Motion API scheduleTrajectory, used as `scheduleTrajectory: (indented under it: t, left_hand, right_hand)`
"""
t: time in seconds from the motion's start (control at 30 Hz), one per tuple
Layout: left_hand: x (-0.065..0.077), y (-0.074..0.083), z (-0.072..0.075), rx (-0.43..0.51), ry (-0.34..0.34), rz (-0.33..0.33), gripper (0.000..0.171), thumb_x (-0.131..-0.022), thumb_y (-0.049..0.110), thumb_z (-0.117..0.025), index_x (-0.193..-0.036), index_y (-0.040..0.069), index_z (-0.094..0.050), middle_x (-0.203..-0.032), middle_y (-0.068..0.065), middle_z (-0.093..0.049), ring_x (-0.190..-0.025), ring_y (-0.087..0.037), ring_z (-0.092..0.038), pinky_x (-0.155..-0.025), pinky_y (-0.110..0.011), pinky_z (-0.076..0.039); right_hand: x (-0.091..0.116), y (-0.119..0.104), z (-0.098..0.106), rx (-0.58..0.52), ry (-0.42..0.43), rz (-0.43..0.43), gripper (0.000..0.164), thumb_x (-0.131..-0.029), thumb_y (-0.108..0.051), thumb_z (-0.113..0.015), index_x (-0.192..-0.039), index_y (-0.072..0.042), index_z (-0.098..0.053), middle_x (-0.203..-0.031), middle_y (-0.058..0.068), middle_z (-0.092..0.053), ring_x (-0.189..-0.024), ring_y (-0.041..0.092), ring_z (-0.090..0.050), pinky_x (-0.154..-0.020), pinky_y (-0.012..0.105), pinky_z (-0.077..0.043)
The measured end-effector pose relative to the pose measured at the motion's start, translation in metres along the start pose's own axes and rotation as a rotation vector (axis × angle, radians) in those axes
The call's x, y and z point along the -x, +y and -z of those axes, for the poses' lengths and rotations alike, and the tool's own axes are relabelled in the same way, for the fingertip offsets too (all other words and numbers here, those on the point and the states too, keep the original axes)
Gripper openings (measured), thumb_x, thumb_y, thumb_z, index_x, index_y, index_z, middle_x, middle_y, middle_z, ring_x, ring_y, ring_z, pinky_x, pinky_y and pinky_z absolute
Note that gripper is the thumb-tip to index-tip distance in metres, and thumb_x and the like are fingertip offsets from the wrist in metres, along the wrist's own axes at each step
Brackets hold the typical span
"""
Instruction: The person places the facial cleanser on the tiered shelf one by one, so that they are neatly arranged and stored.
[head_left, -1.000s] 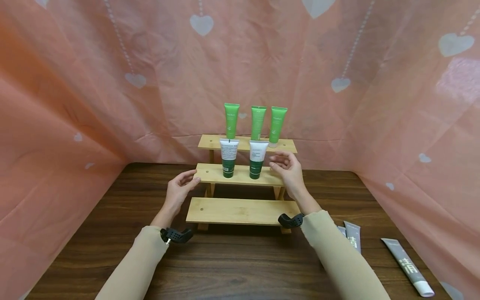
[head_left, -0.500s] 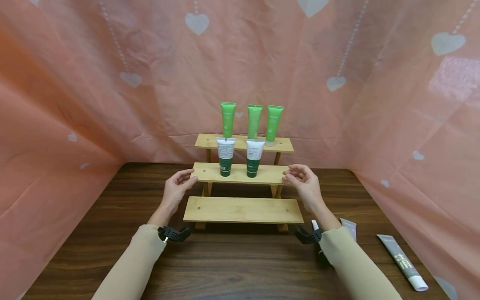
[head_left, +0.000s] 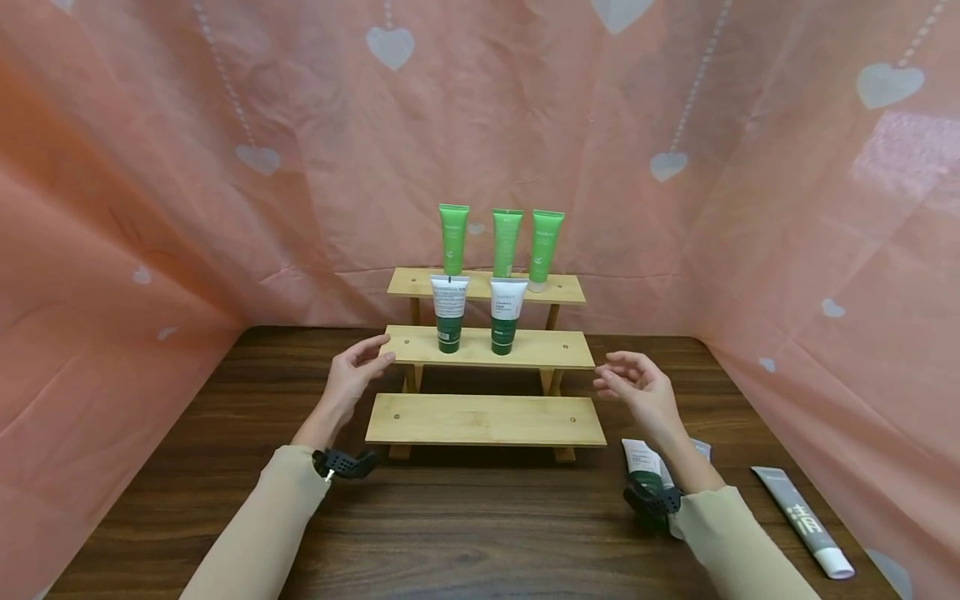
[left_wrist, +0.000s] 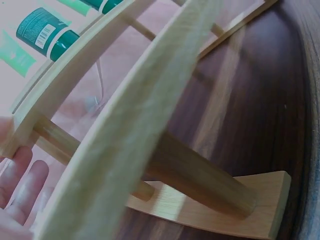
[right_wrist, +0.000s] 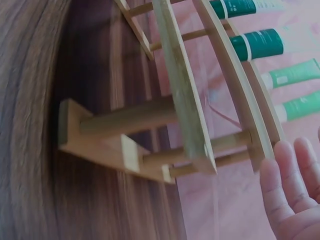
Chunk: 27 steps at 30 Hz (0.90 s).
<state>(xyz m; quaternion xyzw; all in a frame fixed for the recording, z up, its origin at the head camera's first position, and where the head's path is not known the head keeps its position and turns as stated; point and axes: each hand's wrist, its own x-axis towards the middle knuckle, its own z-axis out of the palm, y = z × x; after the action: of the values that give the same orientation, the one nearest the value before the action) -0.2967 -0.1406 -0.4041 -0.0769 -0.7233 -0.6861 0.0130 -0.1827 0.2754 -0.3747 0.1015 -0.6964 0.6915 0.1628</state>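
Note:
A three-tier wooden display stand [head_left: 480,419] stands on the table. On its middle tier are two white-and-green tubes, a left tube [head_left: 449,315] and a right tube [head_left: 504,317], both upright on their caps. Several light green tubes [head_left: 506,243] stand along the top tier, the rightmost leaning. My left hand [head_left: 351,375] pinches the left end of the middle tier; in the left wrist view its fingers [left_wrist: 31,182] lie beneath the board. My right hand [head_left: 637,390] is off the stand's right end, fingers relaxed and holding nothing.
Below my right hand, more white-and-green tubes [head_left: 643,462] lie on the table, partly hidden by the wrist camera. Farther right lies a grey tube [head_left: 802,521] with a white cap. A pink curtain [head_left: 330,167] with hearts closes off the back and sides.
My right hand has moved right and down, away from the right white-and-green tube and past the middle tier's end. My left hand has stayed at the stand. The head view has shifted slightly.

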Motion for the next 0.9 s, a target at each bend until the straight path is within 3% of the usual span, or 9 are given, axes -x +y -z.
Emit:
scheduleTrajectory:
  t: [0.1,0.27,0.43,0.73,0.83,0.9]
  left_hand:
    - [-0.001,0.0,0.001,0.001,-0.031,0.012,0.052,-0.084,0.029,-0.071,-0.13,0.011,-0.055,-0.128,-0.008,-0.049,-0.103,-0.019,-0.053,-0.091,-0.041,-0.046]
    - [-0.003,-0.003,0.002,0.022,-0.054,0.014,0.053,-0.084,0.029,-0.07,-0.131,0.011,-0.054,-0.132,-0.01,-0.046,-0.102,-0.02,-0.054,-0.093,-0.044,-0.044]
    - [-0.004,-0.007,0.002,0.054,-0.035,-0.007,0.051,-0.085,0.026,-0.07,-0.131,0.01,-0.055,-0.133,-0.008,-0.047,-0.101,-0.017,-0.055,-0.092,-0.046,-0.045]
    - [-0.003,-0.009,0.001,0.071,-0.014,-0.03,0.052,-0.084,0.027,-0.07,-0.131,0.009,-0.055,-0.133,-0.006,-0.049,-0.101,-0.014,-0.056,-0.086,-0.037,-0.05]
    - [-0.003,-0.009,0.0,0.072,-0.015,-0.033,0.053,-0.084,0.028,-0.071,-0.13,0.009,-0.055,-0.133,-0.006,-0.05,-0.101,-0.014,-0.056,-0.083,-0.032,-0.051]
    - [-0.003,-0.009,0.0,0.068,-0.012,-0.032,0.053,-0.084,0.028,-0.071,-0.13,0.009,-0.055,-0.132,-0.006,-0.051,-0.1,-0.014,-0.056,-0.081,-0.029,-0.051]
  right_hand:
    - [0.009,-0.002,0.011,0.031,-0.008,-0.02,0.024,-0.089,-0.001,-0.06,-0.112,0.001,-0.053,-0.098,0.02,-0.063,-0.082,0.022,-0.066,-0.071,0.036,-0.055]
    - [0.025,-0.006,0.032,0.097,-0.012,-0.074,0.023,-0.09,-0.004,-0.06,-0.113,-0.003,-0.054,-0.097,0.011,-0.065,-0.082,0.019,-0.066,-0.071,0.033,-0.055]
    - [0.042,-0.005,0.05,0.123,0.001,-0.134,0.022,-0.09,-0.005,-0.06,-0.112,-0.005,-0.055,-0.095,0.005,-0.066,-0.081,0.017,-0.067,-0.069,0.033,-0.055]
    - [0.061,0.0,0.067,0.215,0.007,-0.257,0.022,-0.089,-0.01,-0.063,-0.111,-0.011,-0.057,-0.091,-0.005,-0.065,-0.082,0.018,-0.067,-0.07,0.039,-0.055]
    - [0.065,0.001,0.07,0.276,0.002,-0.307,0.025,-0.089,-0.012,-0.064,-0.112,-0.008,-0.056,-0.092,-0.004,-0.065,-0.082,0.02,-0.067,-0.07,0.04,-0.055]
    - [0.068,0.001,0.072,0.31,-0.01,-0.334,0.031,-0.089,-0.013,-0.064,-0.116,-0.002,-0.053,-0.096,0.004,-0.065,-0.083,0.021,-0.066,-0.071,0.04,-0.055]
